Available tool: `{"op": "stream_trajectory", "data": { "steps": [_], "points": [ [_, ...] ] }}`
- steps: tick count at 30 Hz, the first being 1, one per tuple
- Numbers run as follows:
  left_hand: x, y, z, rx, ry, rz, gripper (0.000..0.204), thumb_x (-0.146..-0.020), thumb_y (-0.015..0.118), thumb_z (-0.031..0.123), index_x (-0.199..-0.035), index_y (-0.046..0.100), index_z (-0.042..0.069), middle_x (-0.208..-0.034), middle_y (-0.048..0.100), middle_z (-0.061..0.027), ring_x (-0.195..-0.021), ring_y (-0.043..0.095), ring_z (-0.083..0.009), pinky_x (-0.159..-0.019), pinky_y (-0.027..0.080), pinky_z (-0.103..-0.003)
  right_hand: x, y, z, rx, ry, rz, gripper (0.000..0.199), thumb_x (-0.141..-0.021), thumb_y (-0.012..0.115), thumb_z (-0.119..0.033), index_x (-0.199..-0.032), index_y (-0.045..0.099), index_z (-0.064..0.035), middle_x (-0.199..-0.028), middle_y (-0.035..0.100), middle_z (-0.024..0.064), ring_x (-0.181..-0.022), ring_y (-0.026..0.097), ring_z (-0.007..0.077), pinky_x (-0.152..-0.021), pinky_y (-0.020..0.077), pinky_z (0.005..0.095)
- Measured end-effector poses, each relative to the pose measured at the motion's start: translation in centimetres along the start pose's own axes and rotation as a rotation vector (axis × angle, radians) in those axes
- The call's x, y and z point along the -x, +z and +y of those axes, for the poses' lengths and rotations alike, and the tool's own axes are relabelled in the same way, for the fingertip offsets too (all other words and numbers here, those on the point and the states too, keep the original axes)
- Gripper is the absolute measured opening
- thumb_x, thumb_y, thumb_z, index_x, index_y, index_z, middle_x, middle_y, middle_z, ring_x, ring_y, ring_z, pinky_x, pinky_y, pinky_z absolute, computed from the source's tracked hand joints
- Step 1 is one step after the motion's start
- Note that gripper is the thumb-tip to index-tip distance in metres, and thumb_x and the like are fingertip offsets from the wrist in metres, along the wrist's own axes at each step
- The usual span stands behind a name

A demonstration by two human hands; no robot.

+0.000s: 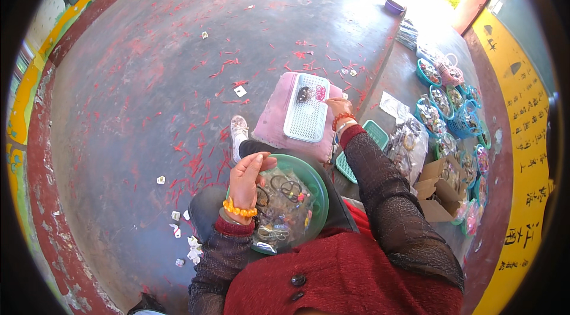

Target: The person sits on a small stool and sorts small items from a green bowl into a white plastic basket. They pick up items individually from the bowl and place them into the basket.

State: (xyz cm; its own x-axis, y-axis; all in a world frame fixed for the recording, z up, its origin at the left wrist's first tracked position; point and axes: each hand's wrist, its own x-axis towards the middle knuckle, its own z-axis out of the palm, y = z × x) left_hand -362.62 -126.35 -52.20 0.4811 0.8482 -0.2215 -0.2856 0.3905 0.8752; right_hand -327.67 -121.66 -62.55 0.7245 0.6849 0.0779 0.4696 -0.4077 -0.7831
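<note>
We note a round green plastic basin (314,181) resting on the person's lap, holding a clear plastic bag of small hair ties and trinkets (284,211). The left hand (248,179) sits at the basin's left rim, just above the bag, fingers drawn together and pointing upward; whether they pinch a small piece we cannot tell, as the fingertips hide it. An orange bead bracelet (239,210) circles that wrist.

Ahead of the knees lies a pink cushion (274,119) with a pale perforated plastic tray (307,114) on top. At the tray's far end lie a small dark item (303,94) and a pink one (320,93). The right hand (339,107) is stretched out to the tray's right edge, touching it near the pink item; its fingers are curled down, and we cannot tell if they grip anything. A red bead bracelet (343,118) shows at that wrist.

Just right of the cushion lies a flat green mesh basket (371,137). Further right, a row of small blue and green baskets filled with packaged trinkets (442,110), and an open cardboard box (436,187). Red paper scraps (202,154) litter the concrete floor (148,48) to the left.
</note>
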Motion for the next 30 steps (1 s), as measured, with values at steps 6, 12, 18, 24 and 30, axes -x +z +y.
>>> {"op": "stream_trajectory", "data": {
  "steps": [6, 12, 18, 24, 30],
  "points": [
    [-0.4, 0.8, 0.1, -0.025, -0.026, -0.021, 0.021, -0.092, 0.048, 0.014, -0.103, 0.059, 0.0, -0.093, 0.066, -0.0109, -0.084, 0.063, -0.0157, -0.052, 0.041, -0.018, -8.3, 5.7, 8.7, 0.989, -0.337, -0.053, 0.016, -0.079, 0.053, -0.015, -0.081, 0.07, -0.0152, -0.091, 0.067, 0.0046, -0.083, 0.065, 0.0203, -0.069, 0.0514, 0.0353],
    [-0.2, 0.4, 0.0, -0.045, -0.002, 0.015, 0.022, -0.092, 0.047, 0.013, -0.104, 0.059, 0.0, -0.094, 0.065, -0.0118, -0.084, 0.064, -0.0161, -0.053, 0.042, -0.019, -4.1, 5.2, -0.3, 1.198, -0.13, -0.195, 0.016, -0.081, 0.054, -0.012, -0.07, 0.065, -0.0168, -0.075, 0.061, 0.0008, -0.072, 0.062, 0.0183, -0.065, 0.0503, 0.0311],
    [-0.1, 0.9, 0.0, -0.064, 0.079, -0.012, 0.022, -0.092, 0.046, 0.013, -0.104, 0.058, 0.0, -0.093, 0.066, -0.0111, -0.083, 0.063, -0.0155, -0.053, 0.041, -0.019, -0.2, 2.4, 0.0, 0.383, -0.093, 0.209, 0.017, -0.077, 0.058, -0.016, -0.091, 0.066, -0.0087, -0.107, 0.057, 0.0163, -0.103, 0.053, 0.0277, -0.089, 0.0408, 0.0371],
    [0.1, -0.4, 0.2, 0.087, 0.202, 0.031, 0.023, -0.091, 0.047, 0.017, -0.103, 0.058, 0.001, -0.091, 0.066, -0.011, -0.082, 0.063, -0.0163, -0.053, 0.041, -0.02, 9.3, -3.7, -3.5, -0.17, -0.313, 0.019, 0.022, -0.078, 0.057, -0.008, -0.098, 0.065, -0.0042, -0.102, 0.061, 0.0159, -0.096, 0.058, 0.0256, -0.083, 0.0453, 0.0329],
    [-0.2, -1.6, 0.3, 0.351, 0.176, 0.079, 0.024, -0.088, 0.052, 0.023, -0.1, 0.059, 0.003, -0.089, 0.066, -0.0113, -0.081, 0.064, -0.02, -0.054, 0.042, -0.023, 19.0, -10.9, -6.8, -0.189, -0.575, -0.347, 0.02, -0.077, 0.058, 0.002, -0.096, 0.063, -0.002, -0.09, 0.064, 0.0105, -0.081, 0.062, 0.0205, -0.072, 0.0485, 0.0271]
  ]
}}
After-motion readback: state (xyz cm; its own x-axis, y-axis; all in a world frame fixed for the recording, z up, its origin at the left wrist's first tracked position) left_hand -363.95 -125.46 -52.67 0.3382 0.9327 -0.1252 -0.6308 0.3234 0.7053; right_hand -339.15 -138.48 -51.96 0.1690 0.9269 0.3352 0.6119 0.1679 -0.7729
